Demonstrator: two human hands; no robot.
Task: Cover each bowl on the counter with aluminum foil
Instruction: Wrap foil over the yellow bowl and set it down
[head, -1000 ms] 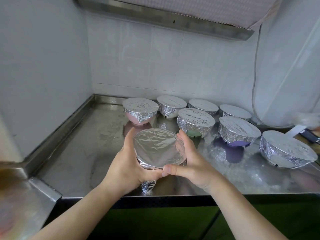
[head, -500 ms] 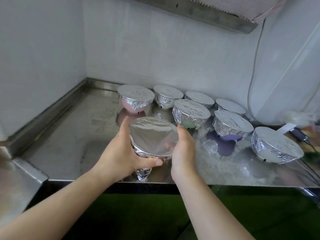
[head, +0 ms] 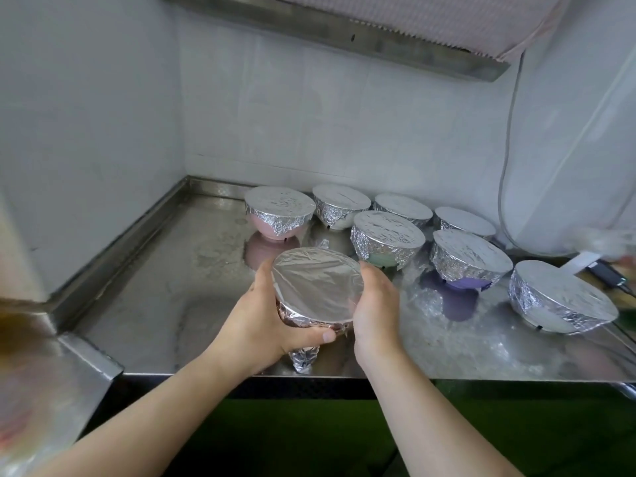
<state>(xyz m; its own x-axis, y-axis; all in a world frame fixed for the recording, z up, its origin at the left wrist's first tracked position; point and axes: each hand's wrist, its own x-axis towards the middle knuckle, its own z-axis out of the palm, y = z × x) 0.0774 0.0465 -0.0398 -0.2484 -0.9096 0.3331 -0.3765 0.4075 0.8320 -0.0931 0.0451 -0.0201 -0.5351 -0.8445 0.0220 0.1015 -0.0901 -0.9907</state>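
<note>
A foil-covered bowl (head: pixel 318 284) is held just above the steel counter (head: pixel 165 297) near its front edge, tilted toward me. My left hand (head: pixel 265 321) grips its left side, thumb curled under the near rim. My right hand (head: pixel 375 304) cups its right side with fingers wrapped round the foil. A loose foil corner (head: pixel 304 358) hangs below the bowl. Behind stand several more foil-covered bowls: a pink one (head: pixel 278 213), a white one (head: pixel 340 204), a green one (head: pixel 387 239), a purple one (head: pixel 469 261) and a big one (head: pixel 561 299) at the right.
Tiled walls close the counter at the left and back. A range hood (head: pixel 344 25) hangs overhead. A cable (head: pixel 509 160) runs down the right wall to a dark device (head: pixel 605 271). The counter's front edge is just below my hands.
The view has tilted up, so the counter sits lower in frame. My right thumb has come off the near rim and that hand now cups the bowl's side. The bowl stays held.
</note>
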